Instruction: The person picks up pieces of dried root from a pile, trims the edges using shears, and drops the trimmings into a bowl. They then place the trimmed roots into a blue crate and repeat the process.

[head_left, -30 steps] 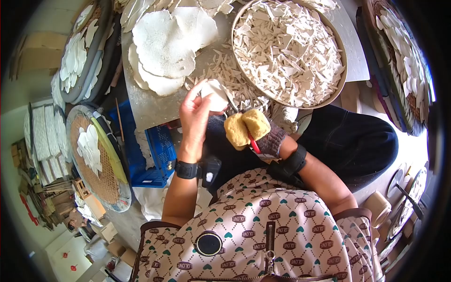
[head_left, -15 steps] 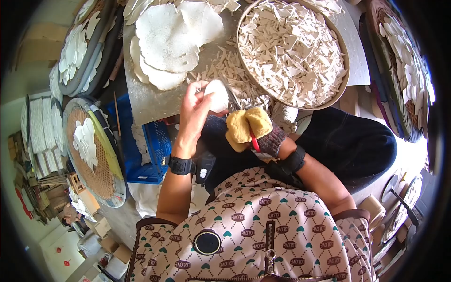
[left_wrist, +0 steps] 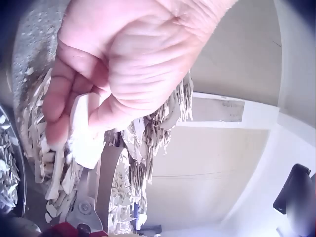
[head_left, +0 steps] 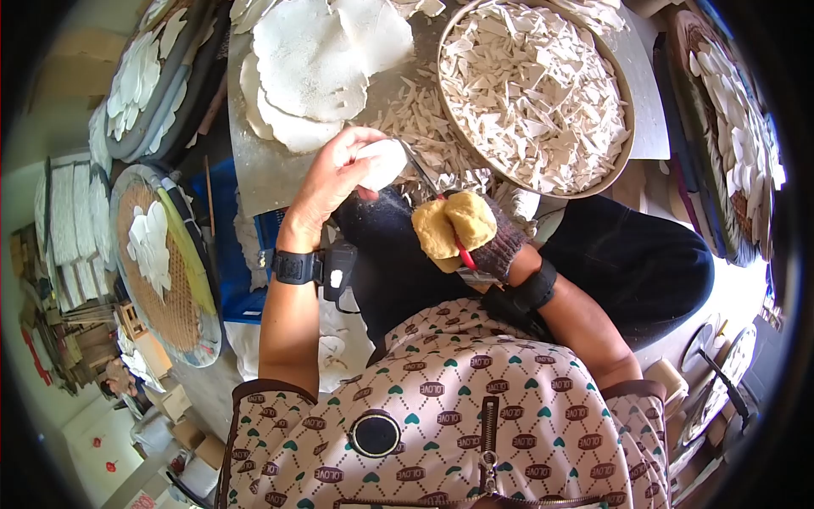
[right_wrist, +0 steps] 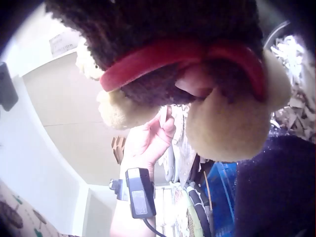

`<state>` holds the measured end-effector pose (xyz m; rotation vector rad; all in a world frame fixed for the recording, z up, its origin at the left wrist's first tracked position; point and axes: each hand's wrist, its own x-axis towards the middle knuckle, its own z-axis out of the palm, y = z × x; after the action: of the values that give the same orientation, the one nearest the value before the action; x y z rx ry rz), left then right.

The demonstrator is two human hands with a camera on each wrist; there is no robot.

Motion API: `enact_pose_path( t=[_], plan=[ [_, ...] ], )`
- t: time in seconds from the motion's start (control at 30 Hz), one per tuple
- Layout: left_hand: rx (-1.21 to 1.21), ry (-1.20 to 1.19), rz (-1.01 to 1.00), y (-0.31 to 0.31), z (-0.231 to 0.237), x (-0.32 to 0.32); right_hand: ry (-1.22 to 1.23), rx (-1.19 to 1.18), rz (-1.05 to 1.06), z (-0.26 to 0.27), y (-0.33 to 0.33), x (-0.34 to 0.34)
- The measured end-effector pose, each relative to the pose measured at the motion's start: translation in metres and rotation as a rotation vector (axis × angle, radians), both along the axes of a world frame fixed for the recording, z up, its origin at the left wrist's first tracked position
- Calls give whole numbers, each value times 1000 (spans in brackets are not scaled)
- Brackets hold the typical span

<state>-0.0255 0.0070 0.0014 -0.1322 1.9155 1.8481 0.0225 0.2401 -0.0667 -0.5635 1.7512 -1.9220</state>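
Left grip (head_left: 329, 180) pinches a white piece (head_left: 383, 163) by the blades of scissors (head_left: 465, 254); gloved right grip (head_left: 502, 246) holds their foam-padded handles. From the piece: loose shards (head_left: 413, 119) at one, shard-filled tray (head_left: 631, 127) two, stacked sheets (head_left: 309, 64) eleven, blue crate (head_left: 225, 191) eight.

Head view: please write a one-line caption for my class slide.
A left hand pinches a white piece beside red-handled scissors held in the gloved right hand.
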Motion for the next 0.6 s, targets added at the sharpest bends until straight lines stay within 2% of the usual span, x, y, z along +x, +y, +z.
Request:
enact_pose_path(
  t=[0.03,0.07,0.17,0.23,0.33,0.37,0.43,0.47,0.53,0.57,0.6],
  plan=[
    [10,0,-39,-2,1,-1,-215,-137,26,0,2,1],
    [-21,123,-5,-1,-1,0,-435,-268,30,1,4,2],
    [-28,473,28,2,2,7,-858,-714,-46,-4,1,0],
    [-17,429,136,-1,3,18,-491,-408,-42,3,4,2],
    [188,148,241,3,3,33,-100,-34,-51,-25,3,5],
    [273,148,251,5,0,38,42,97,-82,-32,5,7],
    [361,101,258,11,-4,42,277,206,-96,-16,1,6],
    [381,121,317,18,-1,44,16,-1,-96,-26,-3,11],
    [415,163,467,33,-3,47,-677,-522,-18,-37,-1,15],
    [436,181,552,36,-6,49,-793,-523,24,-47,10,14],
    [370,149,545,37,-9,50,-912,-521,60,-58,21,13]
  ],
)
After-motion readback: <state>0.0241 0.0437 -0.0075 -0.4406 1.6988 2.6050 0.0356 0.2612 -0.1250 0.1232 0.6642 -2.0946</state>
